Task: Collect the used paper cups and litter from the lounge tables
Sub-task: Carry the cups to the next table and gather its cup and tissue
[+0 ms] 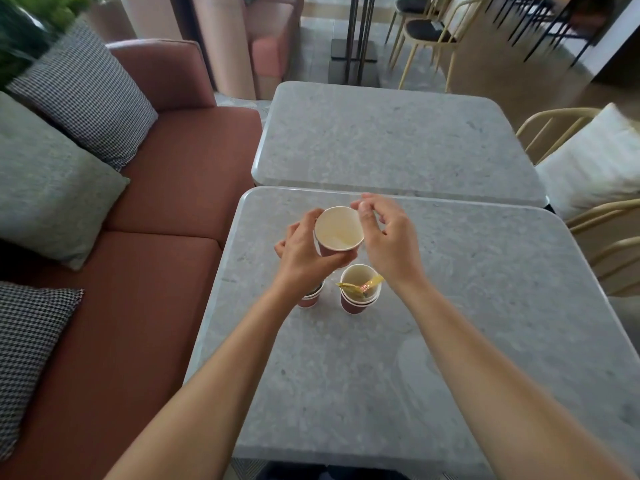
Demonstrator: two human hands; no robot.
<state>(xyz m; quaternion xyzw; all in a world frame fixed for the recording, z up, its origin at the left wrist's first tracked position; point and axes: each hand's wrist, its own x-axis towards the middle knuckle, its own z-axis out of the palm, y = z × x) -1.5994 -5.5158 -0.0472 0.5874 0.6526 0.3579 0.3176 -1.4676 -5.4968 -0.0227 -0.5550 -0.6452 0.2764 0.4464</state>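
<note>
A maroon paper cup (337, 230) is gripped round its wall by the left hand (306, 252), whose fingers are curled about it. It is held raised above the far-middle part of the near table (346, 393) and tipped so that its pale inside is turned towards the head camera. The tilt is judged to let the inside be checked or something be dropped in

The right hand (386, 240) is held just right of the rim, its fingers (363, 206) loosely bent, with thumb and forefinger drawn close together at the rim's far edge. Whether a small scrap is pinched there cannot be told

Nearer, below both hands, a stack of cups (356, 304) stands upright on the table, and about three nested rims can be made out. One yellow wrapper (375, 280) is laid across its mouth, so litter is judged to be gathered into nested cups and carried off together. Just left of it, a half-hidden cup (310, 299) is largely covered by the left wrist; a doubled rim suggests two nested there, though this is uncertain

Counted: one cup in hand, one stack, one part-hidden cup, one wrapper. Two grey tables are set end to end, the far table (398, 140) beyond the hands. A rust sofa (156, 271) with three cushions is seen at left
</note>
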